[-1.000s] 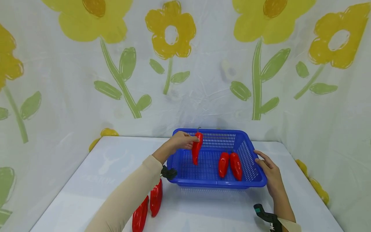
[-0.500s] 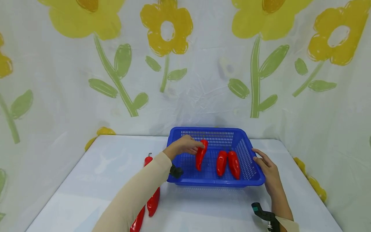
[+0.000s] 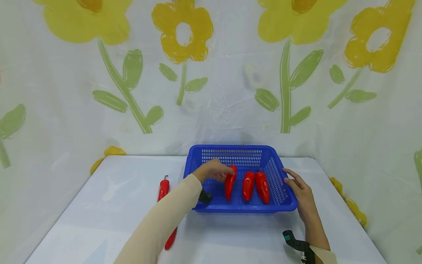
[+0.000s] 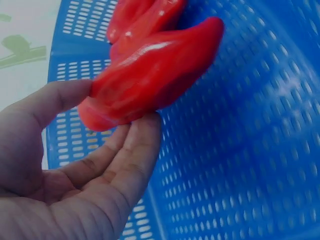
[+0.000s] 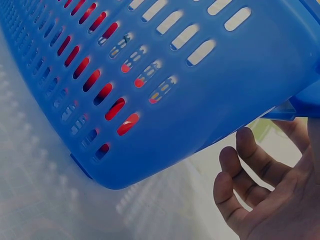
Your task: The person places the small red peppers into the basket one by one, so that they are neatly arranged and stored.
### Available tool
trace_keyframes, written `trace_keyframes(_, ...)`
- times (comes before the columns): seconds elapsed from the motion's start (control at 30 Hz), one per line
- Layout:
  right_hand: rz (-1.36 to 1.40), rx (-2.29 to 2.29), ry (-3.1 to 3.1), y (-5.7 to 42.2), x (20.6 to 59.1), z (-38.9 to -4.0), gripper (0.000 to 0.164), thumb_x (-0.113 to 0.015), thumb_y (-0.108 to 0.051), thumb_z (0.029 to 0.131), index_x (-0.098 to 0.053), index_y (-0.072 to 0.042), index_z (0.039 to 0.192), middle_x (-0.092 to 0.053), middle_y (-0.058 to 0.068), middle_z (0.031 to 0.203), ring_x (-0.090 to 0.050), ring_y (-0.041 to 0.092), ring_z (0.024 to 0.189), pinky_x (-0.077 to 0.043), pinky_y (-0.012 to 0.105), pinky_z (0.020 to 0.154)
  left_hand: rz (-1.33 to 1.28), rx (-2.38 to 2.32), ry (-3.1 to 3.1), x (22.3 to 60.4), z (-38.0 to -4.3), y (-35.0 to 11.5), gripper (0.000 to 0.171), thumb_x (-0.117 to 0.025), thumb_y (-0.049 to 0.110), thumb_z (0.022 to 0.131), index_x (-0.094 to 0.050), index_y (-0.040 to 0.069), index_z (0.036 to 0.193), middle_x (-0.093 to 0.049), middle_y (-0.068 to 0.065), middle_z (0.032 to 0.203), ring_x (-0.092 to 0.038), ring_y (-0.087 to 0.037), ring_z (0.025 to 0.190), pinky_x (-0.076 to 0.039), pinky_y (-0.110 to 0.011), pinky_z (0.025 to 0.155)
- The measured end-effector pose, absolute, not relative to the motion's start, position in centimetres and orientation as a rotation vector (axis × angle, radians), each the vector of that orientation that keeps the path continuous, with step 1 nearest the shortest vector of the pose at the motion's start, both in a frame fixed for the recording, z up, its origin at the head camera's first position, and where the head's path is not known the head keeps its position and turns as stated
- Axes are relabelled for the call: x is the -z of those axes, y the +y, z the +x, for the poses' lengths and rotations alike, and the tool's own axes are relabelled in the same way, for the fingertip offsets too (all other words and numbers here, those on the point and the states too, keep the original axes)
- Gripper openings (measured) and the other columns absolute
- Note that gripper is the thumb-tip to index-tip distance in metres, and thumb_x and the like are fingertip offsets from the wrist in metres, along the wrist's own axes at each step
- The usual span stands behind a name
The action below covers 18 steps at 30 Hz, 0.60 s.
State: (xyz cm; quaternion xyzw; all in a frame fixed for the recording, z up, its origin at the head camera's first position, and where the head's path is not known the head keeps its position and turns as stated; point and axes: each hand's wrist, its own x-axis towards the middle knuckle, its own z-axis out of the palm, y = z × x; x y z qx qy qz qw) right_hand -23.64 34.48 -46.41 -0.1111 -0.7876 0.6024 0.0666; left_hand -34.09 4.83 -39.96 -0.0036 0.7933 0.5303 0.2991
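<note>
My left hand is inside the blue plastic basket and pinches a red pepper near its stem end, between thumb and fingers. In the left wrist view this pepper points its tip away from the hand, over the perforated basket floor. To its right in the basket lie two more red peppers, one close beside the other. My right hand holds the basket's right rim with thumb and index finger; in the right wrist view its other fingers curl loosely beside the wall.
On the white table, left of the basket, lies a red pepper. The tip of another red pepper shows past the left sleeve, which hides part of that area. A flower-printed curtain stands behind the table.
My left hand has moved right and lowered the pepper deeper into the basket, beside the other two. The right hand stays at the rim. The whole head view has shifted slightly.
</note>
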Motion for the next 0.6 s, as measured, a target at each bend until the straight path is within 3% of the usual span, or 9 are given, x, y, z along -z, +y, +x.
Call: trace_keyframes(0.6, -0.357, -1.837, -2.345, 34.5, 46.5, -23.8, 0.053, -0.055, -0.049, 0.100, -0.047, -0.031, 0.149, -0.055, 0.015, 0.132, -0.061, 0.013, 0.102, -0.056, 0.022, 0.080, -0.073, -1.394, 2.008, 41.2, -34.9, 7.0, 0.038, -0.073, 0.008, 0.089, -0.057, -0.011, 0.118, -0.063, -0.021, 0.101, -0.065, -0.032, 0.099, -0.054, -0.042, 0.095)
